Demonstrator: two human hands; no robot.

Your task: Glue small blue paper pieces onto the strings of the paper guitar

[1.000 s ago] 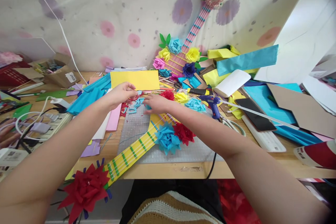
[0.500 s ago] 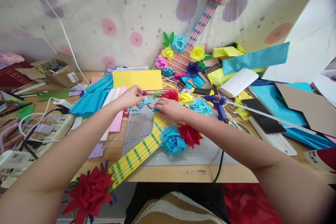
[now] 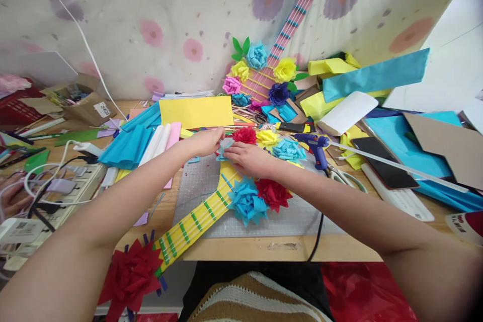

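A yellow paper guitar (image 3: 196, 224) with green frets lies slanted across the cutting mat, dressed with paper flowers. Its neck ends in a large red paper flower (image 3: 132, 276) over the table's front edge. My right hand (image 3: 249, 159) rests on the guitar body, fingers stretched out and touching a light blue paper flower (image 3: 224, 150) partly hidden under them. Just left of these fingertips is my left hand (image 3: 209, 142), its fingers pinched together; what they hold is hidden. Below my right wrist sit a blue flower (image 3: 249, 201) and a red flower (image 3: 274, 194).
A blue glue gun (image 3: 316, 147) lies right of the guitar, beside scissors (image 3: 341, 176) and a phone (image 3: 385, 161). Behind leans a pink paper guitar (image 3: 290, 25). Left are blue crepe paper (image 3: 128, 146), a power strip (image 3: 85, 183) and another person's hand (image 3: 15, 196).
My left hand has moved right, close to my right hand's fingertips. My right hand stays on the guitar body. The view has shifted slightly.
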